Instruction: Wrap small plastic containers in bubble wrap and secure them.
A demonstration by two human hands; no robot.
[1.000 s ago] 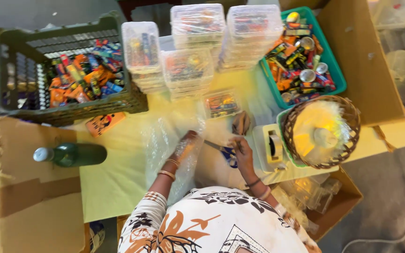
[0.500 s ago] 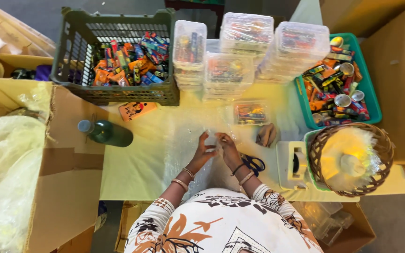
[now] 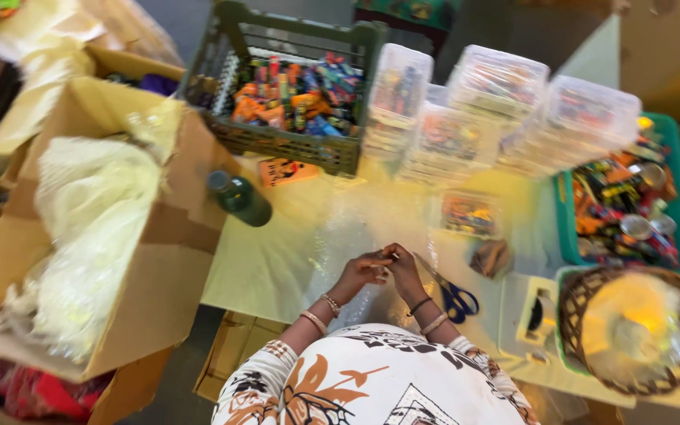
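Crate [image 3: 277,94] behind bottle [image 3: 239,198]; scissors [image 3: 458,301] left of basket [image 3: 631,330].

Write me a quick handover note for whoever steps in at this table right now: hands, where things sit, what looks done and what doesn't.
Left hand and right hand meet over the clear plastic sheet, fingertips pinching something too small to identify.
Blue-handled scissors lie just right of the hands, untouched.
One filled clear box sits alone ahead; stacks of filled lidded boxes stand behind it.
Loose colourful items remain in the dark green crate and the teal tray.
Green bottle stands left; wicker basket right.
Done: many boxes filled. Left: both bins still hold stock.
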